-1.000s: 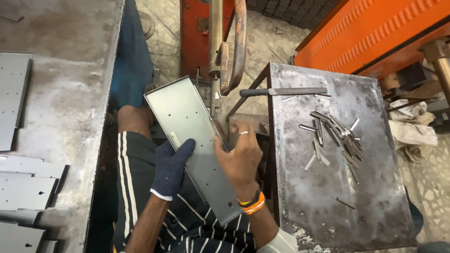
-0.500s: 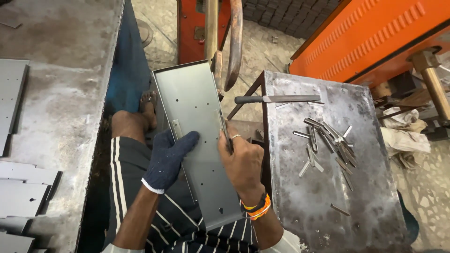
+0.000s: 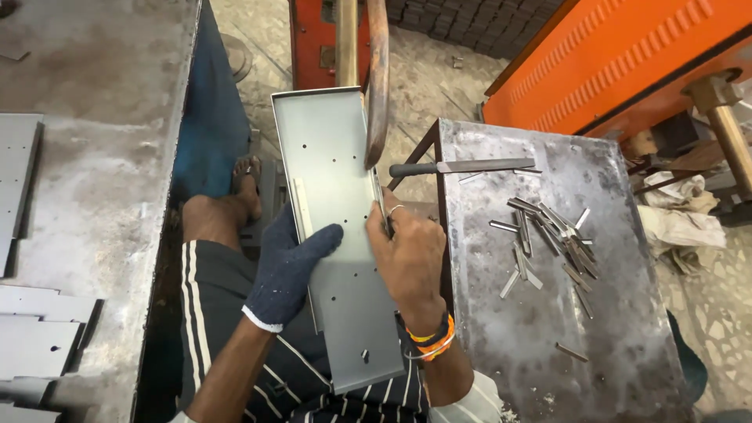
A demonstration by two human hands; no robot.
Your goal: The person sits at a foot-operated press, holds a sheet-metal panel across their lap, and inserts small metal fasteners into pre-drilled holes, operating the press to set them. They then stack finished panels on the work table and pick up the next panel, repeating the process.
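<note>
**Long sheet-metal tray held across the lap, far end toward the red machine**

Nearest: striped shorts [image 3: 235, 313] and a bare knee, seated between two worktables. Over the lap, a long grey sheet-metal tray [image 3: 337, 204], shallow, with folded-up edges and small punched holes. Long axis running near to far, tilted slightly leftward at the top; near end low over the lap, far end pointing up toward the red machine [image 3: 313, 39]. Inside the tray, nothing but a thin pale strip [image 3: 302, 207] lying along the left wall.

Left hand [image 3: 290, 266], in a dark blue knit glove with white cuff, clamped on the tray's left edge, fingers lying over the inner face. Right hand [image 3: 407, 258], bare, ringed, orange and yellow bands at the wrist, closed on the tray's right edge, pinching a thin metal piece [image 3: 380, 205] against the wall there.

To the right, a stained steel table [image 3: 611, 345] bearing a loose heap of short metal strips [image 3: 548, 239] and, farther back, a dark-handled file [image 3: 462, 166] lying crosswise. To the left, a grey bench [image 3: 94, 180] with flat metal panels [image 3: 39, 337] stacked at its near edge.

Farther off, a rusty curved bar [image 3: 379, 78] crossing over the tray's far right corner, then an orange machine housing [image 3: 627, 55] at the upper right.
</note>
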